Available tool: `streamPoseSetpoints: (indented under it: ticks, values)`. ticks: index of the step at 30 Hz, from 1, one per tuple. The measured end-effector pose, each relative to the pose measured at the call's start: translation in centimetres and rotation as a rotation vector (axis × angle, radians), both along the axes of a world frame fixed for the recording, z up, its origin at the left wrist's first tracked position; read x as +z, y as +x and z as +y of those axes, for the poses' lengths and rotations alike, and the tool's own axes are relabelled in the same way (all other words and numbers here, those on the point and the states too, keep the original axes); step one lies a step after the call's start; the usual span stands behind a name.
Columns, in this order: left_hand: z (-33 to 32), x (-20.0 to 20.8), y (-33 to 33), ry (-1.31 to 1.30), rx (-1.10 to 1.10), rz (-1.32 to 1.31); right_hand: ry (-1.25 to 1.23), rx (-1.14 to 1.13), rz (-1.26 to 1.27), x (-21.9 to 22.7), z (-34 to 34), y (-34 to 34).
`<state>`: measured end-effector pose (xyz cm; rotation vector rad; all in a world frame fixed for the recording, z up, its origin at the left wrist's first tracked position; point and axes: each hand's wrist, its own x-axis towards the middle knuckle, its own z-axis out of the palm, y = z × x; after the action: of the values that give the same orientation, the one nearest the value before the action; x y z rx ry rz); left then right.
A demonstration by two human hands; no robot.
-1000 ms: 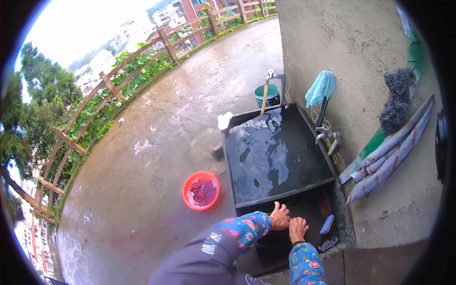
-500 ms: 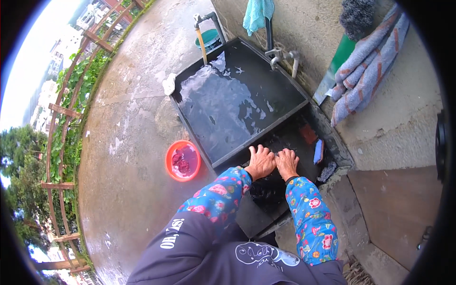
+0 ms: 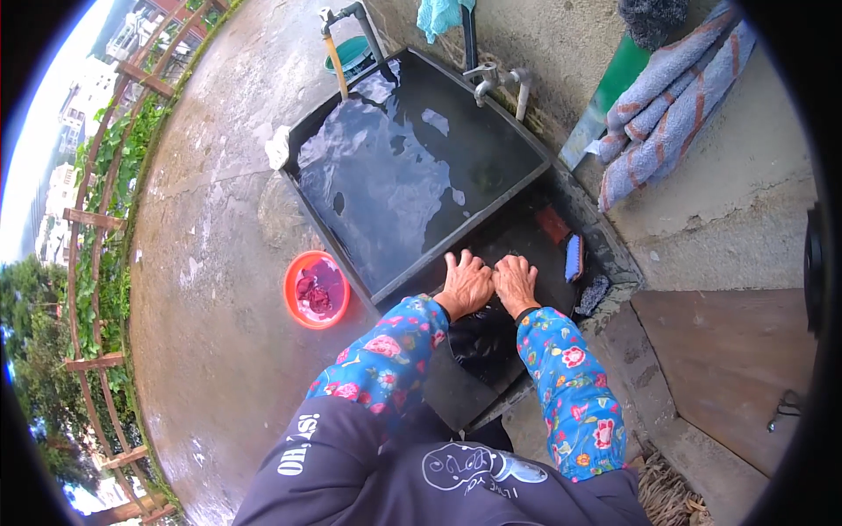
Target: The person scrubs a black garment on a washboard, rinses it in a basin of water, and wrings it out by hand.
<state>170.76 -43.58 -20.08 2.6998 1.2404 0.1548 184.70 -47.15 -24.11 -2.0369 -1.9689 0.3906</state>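
Note:
Over the dark wash slab [image 3: 526, 230] in front of a water-filled basin, my left hand [image 3: 467, 286] and my right hand [image 3: 516, 282] are side by side, backs up and fingers curled. Under them lies a wet black cloth [image 3: 482, 344], its folds bulging toward me below my wrists. Both hands seem closed on it, though the fingertips are partly hidden. My left hand is close to the basin's near rim [image 3: 465, 230]. To the right of my right hand lie a blue scrub brush [image 3: 574, 258], a reddish-brown block [image 3: 553, 224] and a grey scrubbing pad [image 3: 594, 294].
An orange tub [image 3: 289, 296] with dark red cloth in water stands on the concrete left of the basin. Taps [image 3: 491, 83] rise at the basin's far right side. A striped towel [image 3: 667, 105] hangs on the right wall; a green bucket [image 3: 353, 57] stands behind.
The view has shifted, so the basin and tub sit further left and higher in the picture. My hands are slightly further apart, still over the black cloth.

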Motion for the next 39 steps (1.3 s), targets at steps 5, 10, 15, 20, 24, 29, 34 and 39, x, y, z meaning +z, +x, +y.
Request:
streamPoseSetpoints:
  ticks: [5,10,15,20,24,29,34,39]
  values:
    - [-10.1,5.3,-4.2,-0.384,0.322,-0.161,0.084,-0.089,0.591,6.0,-9.0,-2.7]
    - [-10.0,2.2,-5.2,-0.347,-0.115,-0.292,0.128,0.163,0.524,2.1,-9.6,-2.8]
    - [0.4,0.4,-0.2,0.004,0.045,-0.112,-0.013,-0.066,0.083,-0.7,0.4,0.0]
    - [-8.5,4.2,-4.0,-0.286,0.153,-0.236,-0.038,-0.106,0.674,4.0,-8.0,-2.4]
    - [-13.1,4.5,-6.2,-0.163,-0.086,-0.423,0.263,0.212,0.484,7.5,-13.0,-3.7]
    - [0.7,0.1,0.6,-0.12,-0.028,-0.205,-0.022,0.036,0.049,-1.3,-0.2,1.3]
    - [-6.1,1.1,-2.0,-0.306,0.181,-0.143,0.09,0.144,0.292,-0.8,-6.1,0.0]
    - [-13.8,4.7,-5.9,-0.245,0.022,-0.429,0.237,0.165,0.521,7.0,-12.9,-3.5]
